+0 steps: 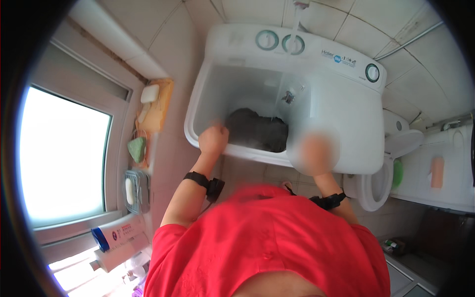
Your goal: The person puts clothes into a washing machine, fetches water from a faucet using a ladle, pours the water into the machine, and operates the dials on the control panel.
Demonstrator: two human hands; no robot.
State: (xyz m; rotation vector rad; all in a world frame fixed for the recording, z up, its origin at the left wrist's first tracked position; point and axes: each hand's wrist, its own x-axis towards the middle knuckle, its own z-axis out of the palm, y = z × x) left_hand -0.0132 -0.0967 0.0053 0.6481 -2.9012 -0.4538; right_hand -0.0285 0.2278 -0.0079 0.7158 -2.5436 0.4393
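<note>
A white twin-tub washing machine [345, 111] stands before me, its wash tub [237, 81] uncovered. Dark cloth [256, 128] lies at the bottom of the tub. My left hand [214, 140] is at the tub's front left rim with its fingers curled; whether they grip the rim is unclear. My right hand [317, 152] is over the front of the machine's right half, beside the tub. A round blur covers it, so its fingers and anything in them cannot be made out. From a tap [301, 4], a pale stream comes down past the control dials [267, 40] toward the tub.
Along the left ledge sit white soap [150, 93], a green block [137, 149] and a wire soap dish [143, 193]. Nearer are a blue-capped tube [118, 234] and bottles. To the right stands a toilet [374, 185] with its lid raised. Tiled walls [360, 26] rise behind.
</note>
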